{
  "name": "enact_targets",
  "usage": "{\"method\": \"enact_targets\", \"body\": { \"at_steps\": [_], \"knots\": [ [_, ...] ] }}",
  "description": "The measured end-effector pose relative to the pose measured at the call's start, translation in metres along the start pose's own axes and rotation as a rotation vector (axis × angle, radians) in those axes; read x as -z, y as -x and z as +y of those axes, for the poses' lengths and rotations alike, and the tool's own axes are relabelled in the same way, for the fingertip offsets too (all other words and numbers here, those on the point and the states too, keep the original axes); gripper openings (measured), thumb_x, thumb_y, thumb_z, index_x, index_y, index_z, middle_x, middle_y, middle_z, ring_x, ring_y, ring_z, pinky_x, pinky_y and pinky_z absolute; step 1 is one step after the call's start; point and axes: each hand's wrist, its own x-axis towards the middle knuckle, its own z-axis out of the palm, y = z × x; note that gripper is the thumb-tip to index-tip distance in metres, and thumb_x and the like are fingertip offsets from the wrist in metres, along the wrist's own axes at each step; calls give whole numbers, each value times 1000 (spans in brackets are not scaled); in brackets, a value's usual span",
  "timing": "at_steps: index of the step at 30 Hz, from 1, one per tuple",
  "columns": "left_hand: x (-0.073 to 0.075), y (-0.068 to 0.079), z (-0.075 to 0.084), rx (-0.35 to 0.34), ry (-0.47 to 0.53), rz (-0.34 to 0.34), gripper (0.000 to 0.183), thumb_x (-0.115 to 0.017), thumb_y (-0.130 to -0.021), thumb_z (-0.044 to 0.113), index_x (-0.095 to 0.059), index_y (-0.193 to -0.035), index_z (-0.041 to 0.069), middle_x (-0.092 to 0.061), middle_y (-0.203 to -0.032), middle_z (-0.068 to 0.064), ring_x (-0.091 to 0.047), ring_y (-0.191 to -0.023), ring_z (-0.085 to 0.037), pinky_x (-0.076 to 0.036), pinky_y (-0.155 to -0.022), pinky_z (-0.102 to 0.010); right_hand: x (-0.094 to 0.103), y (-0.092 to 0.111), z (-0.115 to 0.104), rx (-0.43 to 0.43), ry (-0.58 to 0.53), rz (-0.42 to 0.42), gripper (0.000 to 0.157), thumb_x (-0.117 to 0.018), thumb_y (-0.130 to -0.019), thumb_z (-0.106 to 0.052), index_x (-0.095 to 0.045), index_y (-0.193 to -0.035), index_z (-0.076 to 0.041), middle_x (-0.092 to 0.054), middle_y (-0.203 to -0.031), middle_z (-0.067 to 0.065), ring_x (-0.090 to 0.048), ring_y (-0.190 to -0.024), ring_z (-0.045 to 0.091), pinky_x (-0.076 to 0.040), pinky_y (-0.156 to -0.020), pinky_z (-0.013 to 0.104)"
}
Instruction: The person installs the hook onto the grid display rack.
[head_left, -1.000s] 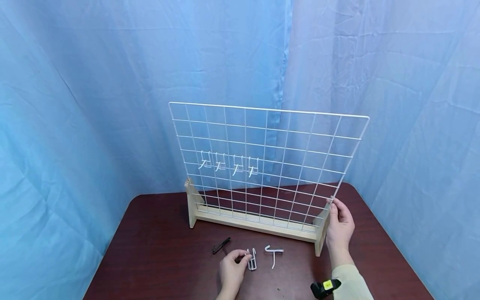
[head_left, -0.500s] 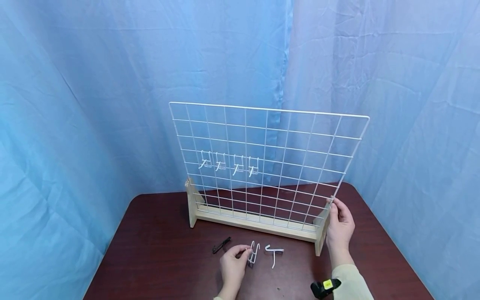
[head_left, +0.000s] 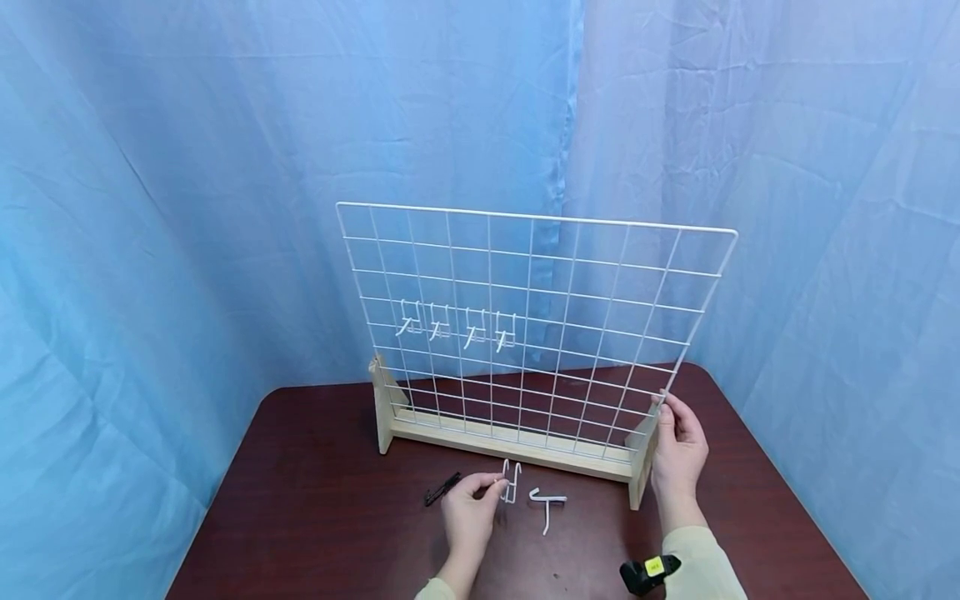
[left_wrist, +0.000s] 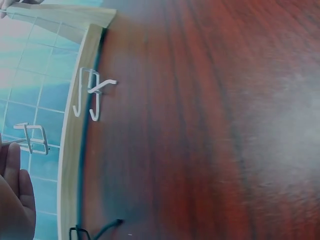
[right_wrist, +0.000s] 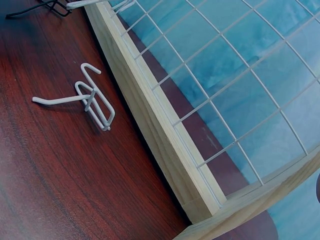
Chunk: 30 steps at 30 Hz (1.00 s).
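Note:
My left hand pinches a white wire hook between thumb and fingers, its two bent prongs pointing up. In the left wrist view this hook is off the table, in front of the grid. My right hand grips the right edge of the white wire grid rack, where the mesh meets the wooden upright; the far fingers are partly hidden. Another white hook lies on the table right of my left hand. A black hook lies to that hand's left. Several white hooks hang in a row on the grid.
The rack's wooden base runs across the dark red table, its left upright near the middle. Blue curtains surround the table. A black wrist device sits by my right sleeve.
My left hand has lifted the white hook and carried it away from me towards the rack's base, tilting it more upright. My right hand has stayed at the rack's edge.

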Motion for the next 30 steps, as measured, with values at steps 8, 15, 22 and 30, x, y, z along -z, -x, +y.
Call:
{"method": "enact_targets", "body": {
  "at_steps": [8, 15, 22, 30],
  "knots": [
    [-1, -11, 15, -37, 56, 17, 8, -79, -71, 15, -75, -78, 15, -69, -74, 11, -63, -67, -5, -50, -56, -21, 0, -1, -1, -4, 8, 3, 23, -54, -88, 7, -57, -110, 15, -68, -97, 14, -63, -96, 17, -46, -83, 19],
    [-3, -18, 30, -83, 144, 22, 8, -78, -73, 13, -75, -79, 11, -69, -75, 8, -63, -66, -8, -51, -56, -22, 0, 0, 0, -16, 19, 0, 24, -53, -89, 5, -57, -111, 15, -68, -98, 12, -62, -97, 17, -46, -84, 19],
    [-5, -29, 52, -100, 187, 29, 9, -78, -74, 13, -76, -82, 15, -70, -80, 8, -65, -72, -9, -52, -60, -23, 1, 0, 1, -2, -1, -2, 23, -54, -88, 5, -58, -110, 15, -69, -97, 13, -63, -96, 17, -47, -83, 20],
    [-5, -41, 87, -188, 229, 60, 8, -77, -73, 6, -75, -81, 7, -71, -81, -4, -67, -75, -17, -53, -66, -28, 1, 0, 1, -9, 20, 3, 23, -54, -89, 6, -58, -109, 14, -69, -95, 9, -63, -95, 17, -47, -82, 19]
  ]
}}
